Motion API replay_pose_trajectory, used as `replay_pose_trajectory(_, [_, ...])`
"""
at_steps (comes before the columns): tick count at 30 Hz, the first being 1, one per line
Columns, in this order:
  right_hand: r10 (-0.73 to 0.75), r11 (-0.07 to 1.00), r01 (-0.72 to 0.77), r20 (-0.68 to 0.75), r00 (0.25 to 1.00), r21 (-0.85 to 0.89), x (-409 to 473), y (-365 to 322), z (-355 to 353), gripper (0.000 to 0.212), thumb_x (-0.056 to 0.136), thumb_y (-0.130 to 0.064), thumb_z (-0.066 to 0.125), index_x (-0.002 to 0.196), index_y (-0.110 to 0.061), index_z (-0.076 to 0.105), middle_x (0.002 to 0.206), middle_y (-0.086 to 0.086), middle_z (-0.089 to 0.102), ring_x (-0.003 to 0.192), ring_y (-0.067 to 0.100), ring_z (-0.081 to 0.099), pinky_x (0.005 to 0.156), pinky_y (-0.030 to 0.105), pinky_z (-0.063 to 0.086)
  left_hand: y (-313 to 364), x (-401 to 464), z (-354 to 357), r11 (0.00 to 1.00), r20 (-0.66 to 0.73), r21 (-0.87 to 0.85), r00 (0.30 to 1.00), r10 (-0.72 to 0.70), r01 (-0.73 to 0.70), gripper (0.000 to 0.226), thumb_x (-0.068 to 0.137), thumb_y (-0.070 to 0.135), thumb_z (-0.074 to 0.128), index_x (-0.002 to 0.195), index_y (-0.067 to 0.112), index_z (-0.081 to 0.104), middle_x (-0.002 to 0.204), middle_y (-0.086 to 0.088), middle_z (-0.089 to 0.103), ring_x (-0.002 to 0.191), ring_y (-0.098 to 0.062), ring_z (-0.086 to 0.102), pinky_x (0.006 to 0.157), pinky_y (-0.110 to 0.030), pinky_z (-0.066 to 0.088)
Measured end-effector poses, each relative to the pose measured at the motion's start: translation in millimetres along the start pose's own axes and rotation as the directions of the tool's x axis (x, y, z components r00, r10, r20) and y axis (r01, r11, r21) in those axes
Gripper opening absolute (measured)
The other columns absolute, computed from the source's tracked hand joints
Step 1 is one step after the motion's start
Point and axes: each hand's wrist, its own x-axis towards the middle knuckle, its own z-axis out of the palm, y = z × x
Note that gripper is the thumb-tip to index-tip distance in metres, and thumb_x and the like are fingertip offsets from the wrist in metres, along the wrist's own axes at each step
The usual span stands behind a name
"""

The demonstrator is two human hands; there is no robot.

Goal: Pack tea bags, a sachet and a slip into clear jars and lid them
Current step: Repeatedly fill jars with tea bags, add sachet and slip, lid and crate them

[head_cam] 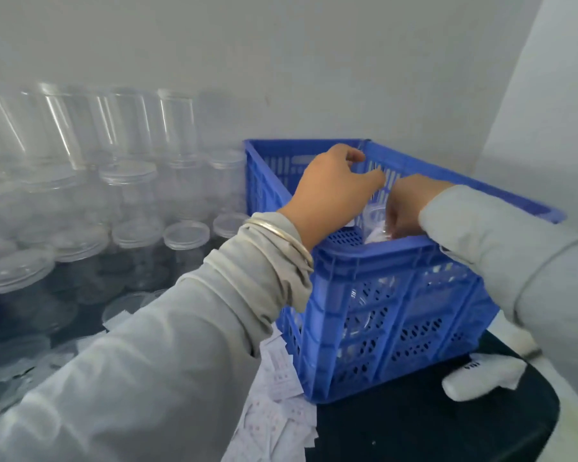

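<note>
Over blue crate [374,295] on dark worktop [431,428], both hands reaching in. Left hand [334,191] hovering above crate, fingers loosely curled, apparently gripping nothing. Right hand [406,208] dipping down at clear jar [374,220] sitting inside crate; its fingers hidden behind rim, so can't tell grip, tbh. Lidded jars [127,181] stacking up at left. Paper slips [277,405] lying scattered beside crate.
</note>
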Motion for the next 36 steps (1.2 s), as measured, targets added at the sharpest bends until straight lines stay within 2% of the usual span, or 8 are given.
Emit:
replay_pose_trajectory(4, [-0.032, 0.983, 0.083, 0.291, 0.956, -0.165, 12.4, -14.0, 10.4, 0.022, 0.095, -0.015, 0.049, 0.080, -0.004, 0.060, 0.086, 0.007, 0.060, 0.085, 0.026, 0.055, 0.072, 0.030, 0.039, 1.3, -3.3, -1.1, 1.000, -0.013, 0.010, 1.000, 0.013, -0.013, 0.015, 0.085, 0.029, 0.062, 0.098, 0.022, 0.058, 0.075, 0.020, 0.051, 0.054, 0.006, 0.047, 0.048, -0.010, 0.037])
replay_pose_trajectory(7, [0.030, 0.970, 0.096, 0.502, 0.864, -0.224, 14.1, -18.0, 16.6, 0.042, 0.104, -0.020, 0.030, 0.144, -0.004, 0.031, 0.149, 0.010, 0.035, 0.136, 0.025, 0.032, 0.097, 0.028, 0.027, 3.0, -5.8, -1.9, 1.000, -0.026, -0.023, 1.000, -0.004, 0.004, 0.006, 0.085, 0.027, 0.060, 0.088, 0.023, 0.058, 0.070, 0.015, 0.057, 0.042, 0.003, 0.048, 0.046, -0.016, 0.036])
replay_pose_trajectory(11, [0.016, 0.976, 0.105, 0.547, 0.837, -0.191, 4.1, -17.2, 15.0, 0.050, 0.103, -0.025, 0.034, 0.148, -0.009, 0.018, 0.154, 0.008, 0.025, 0.139, 0.023, 0.029, 0.103, 0.029, 0.026, 2.7, -10.4, -3.7, 0.995, -0.075, -0.102, 0.997, -0.015, 0.007, 0.005, 0.084, 0.022, 0.059, 0.079, 0.023, 0.059, 0.063, 0.012, 0.059, 0.044, 0.001, 0.048, 0.052, -0.020, 0.038])
replay_pose_trajectory(14, [-0.014, 0.974, 0.117, 0.465, 0.885, -0.193, -8.8, -26.9, 9.4, 0.040, 0.100, -0.027, 0.044, 0.136, -0.008, 0.046, 0.129, 0.008, 0.052, 0.101, 0.022, 0.055, 0.080, 0.024, 0.041, 2.1, -13.3, -6.0, 0.980, -0.130, -0.200, 0.990, -0.048, 0.022, 0.013, 0.083, 0.018, 0.056, 0.072, 0.024, 0.059, 0.060, 0.012, 0.059, 0.042, 0.000, 0.046, 0.049, -0.021, 0.039])
replay_pose_trajectory(19, [-0.261, 0.964, 0.267, 0.190, 0.947, -0.005, -22.1, -66.2, -21.0, 0.023, 0.095, -0.018, 0.050, 0.106, -0.004, 0.065, 0.110, 0.009, 0.066, 0.109, 0.027, 0.059, 0.087, 0.030, 0.046, 7.1, -16.3, -12.5, 0.922, -0.203, -0.382, 0.968, -0.147, 0.060, 0.024, 0.083, 0.012, 0.057, 0.063, 0.024, 0.060, 0.063, 0.010, 0.061, 0.071, -0.014, 0.060, 0.071, -0.033, 0.055])
replay_pose_trajectory(22, [-0.163, 0.956, 0.176, -0.076, 0.984, 0.237, -31.9, -97.6, -38.9, 0.031, 0.098, -0.013, 0.045, 0.127, -0.009, 0.054, 0.131, 0.005, 0.055, 0.122, 0.024, 0.049, 0.098, 0.030, 0.038, 7.0, -20.5, -30.0, 0.878, -0.296, -0.478, 0.933, -0.204, 0.040, 0.026, 0.083, 0.012, 0.060, 0.060, 0.025, 0.058, 0.060, 0.011, 0.058, 0.068, -0.012, 0.055, 0.071, -0.028, 0.048])
replay_pose_trajectory(29, [-0.214, 0.885, 0.405, -0.574, 0.790, 0.228, -55.3, -145.3, -64.0, 0.022, 0.087, -0.028, 0.055, 0.089, -0.014, 0.072, 0.087, 0.013, 0.066, 0.079, 0.028, 0.054, 0.064, 0.025, 0.029, -37.5, -69.6, -126.2, 0.942, -0.277, -0.335, 0.959, -0.066, -0.032, 0.032, 0.084, -0.005, 0.053, 0.066, 0.020, 0.060, 0.058, 0.006, 0.058, 0.049, 0.000, 0.049, 0.053, -0.015, 0.040])
replay_pose_trajectory(36, [-0.352, 0.698, 0.555, -0.459, 0.816, 0.452, -64.4, -254.4, -37.2, 0.020, 0.088, -0.016, 0.055, 0.098, -0.013, 0.073, 0.107, 0.007, 0.069, 0.099, 0.025, 0.061, 0.084, 0.028, 0.044, -125.3, -135.3, -232.7, 0.937, -0.379, -0.236, 0.863, -0.333, 0.258, 0.029, 0.086, 0.000, 0.055, 0.071, 0.023, 0.063, 0.062, 0.009, 0.061, 0.058, -0.004, 0.055, 0.054, -0.015, 0.045])
